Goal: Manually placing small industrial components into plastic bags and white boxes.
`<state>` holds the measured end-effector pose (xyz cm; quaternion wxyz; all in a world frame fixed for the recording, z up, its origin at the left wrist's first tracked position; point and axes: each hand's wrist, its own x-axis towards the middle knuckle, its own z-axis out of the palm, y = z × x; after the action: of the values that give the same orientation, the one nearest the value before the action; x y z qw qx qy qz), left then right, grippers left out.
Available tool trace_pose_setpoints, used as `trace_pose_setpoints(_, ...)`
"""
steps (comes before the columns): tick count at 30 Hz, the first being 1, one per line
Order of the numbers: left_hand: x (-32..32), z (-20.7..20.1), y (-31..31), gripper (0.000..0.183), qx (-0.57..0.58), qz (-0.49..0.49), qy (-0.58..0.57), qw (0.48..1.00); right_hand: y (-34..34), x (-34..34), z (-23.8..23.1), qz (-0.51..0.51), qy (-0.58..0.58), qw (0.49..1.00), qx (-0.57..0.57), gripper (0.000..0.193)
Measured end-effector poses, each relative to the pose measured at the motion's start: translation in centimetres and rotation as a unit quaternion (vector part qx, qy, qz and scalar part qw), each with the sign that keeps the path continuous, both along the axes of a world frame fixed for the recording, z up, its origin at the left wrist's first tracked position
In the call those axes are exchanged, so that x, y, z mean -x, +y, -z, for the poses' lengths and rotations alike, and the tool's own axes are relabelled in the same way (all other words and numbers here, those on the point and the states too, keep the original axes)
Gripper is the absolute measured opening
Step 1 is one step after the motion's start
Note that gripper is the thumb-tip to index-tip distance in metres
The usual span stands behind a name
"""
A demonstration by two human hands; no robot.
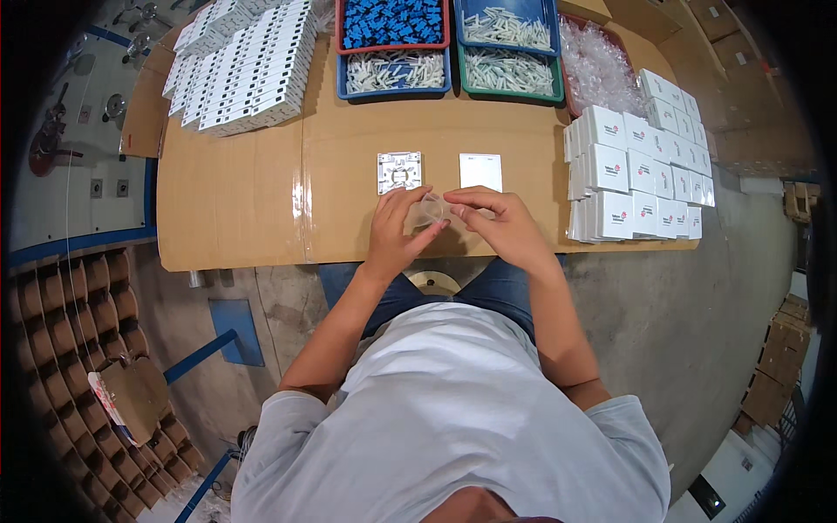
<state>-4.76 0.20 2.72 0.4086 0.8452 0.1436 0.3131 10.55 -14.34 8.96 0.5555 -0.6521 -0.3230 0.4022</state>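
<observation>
Cardboard-brown bench [235, 200] fills the middle of the view, and it's busy out there: rows of white plastic plates [240, 74] stacked far left, white cartons [636, 170] banked up on the right, and trays along the far edge, one of blue parts [392, 22] and three of pale connectors [510, 70]. Just beyond the hands lie a white base plate [399, 172] with its moulded inside face up and a plain white cover [480, 172], side by side, apart from each other.

Now the action: left hand [392, 235] and right hand [501, 227] meet at the near edge of the bench, fingers of both pinching a small clear plastic bag [433, 212] between them. It's see-through, thin, slightly crinkled, and whether anything sits inside is too small to tell.

To my eye this is a bag being worked open, so the sound way is a light grip at opposite edges, thumbs sliding the film apart rather than tugging, keeping it low over the bench.
</observation>
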Motion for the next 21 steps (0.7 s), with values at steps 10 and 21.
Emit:
trace_pose_setpoints(10,-0.4,-0.1,-0.6,0.059,0.110,0.049,-0.140,0.983,-0.4,-1.6,3.2,-0.014,0.064,0.995,0.073,0.026)
trace_pose_setpoints(21,-0.2,5.2,-2.0,0.044,0.228,0.025,0.039,0.973,-0.3,-2.9,10.1,0.035,-0.107,0.981,0.156,0.029)
